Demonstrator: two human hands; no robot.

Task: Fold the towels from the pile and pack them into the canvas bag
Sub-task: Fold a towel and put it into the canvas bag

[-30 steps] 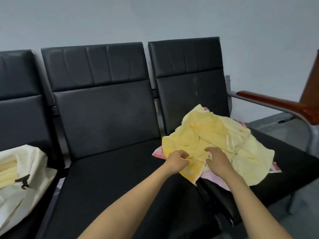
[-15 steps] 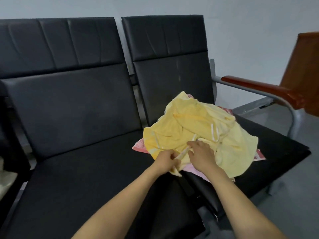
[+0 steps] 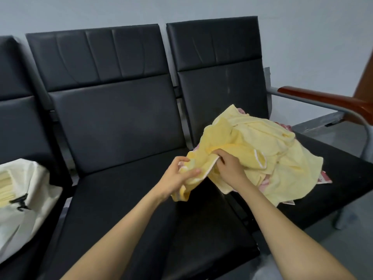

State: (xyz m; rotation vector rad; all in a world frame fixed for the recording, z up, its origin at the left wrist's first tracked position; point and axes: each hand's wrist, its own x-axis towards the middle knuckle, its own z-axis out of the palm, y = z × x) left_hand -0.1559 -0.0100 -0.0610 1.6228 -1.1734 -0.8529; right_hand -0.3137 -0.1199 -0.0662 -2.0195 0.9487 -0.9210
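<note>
Gripping the top yellow towel (image 3: pixel 201 160) along its white-piped hem, at the near left corner of the pile (image 3: pixel 278 150) on the right-hand seat (image 3: pixel 339 174). Left hand (image 3: pixel 177 175) lower and further out over the middle seat (image 3: pixel 131 209), fingers (image 3: pixel 191 171) curled round a bunched, drooping corner. Right hand (image 3: pixel 232 168) just beside it and nearer the heap, fingers (image 3: pixel 219 155) tucked under a fold and pinching the same hem. Between the two grips, a short slack run of hem, lying roughly left to right. Rightward and away from both hands, the rest of the towel, tangled among other yellow towels over something pink. Likely next: lifting and drawing leftward, clear of the pile, onto the middle seat for folding. Well apart on the far-left seat, nearer the left hand, the canvas bag (image 3: pixel 30 199), with pale yellow folded edges showing inside.
</note>
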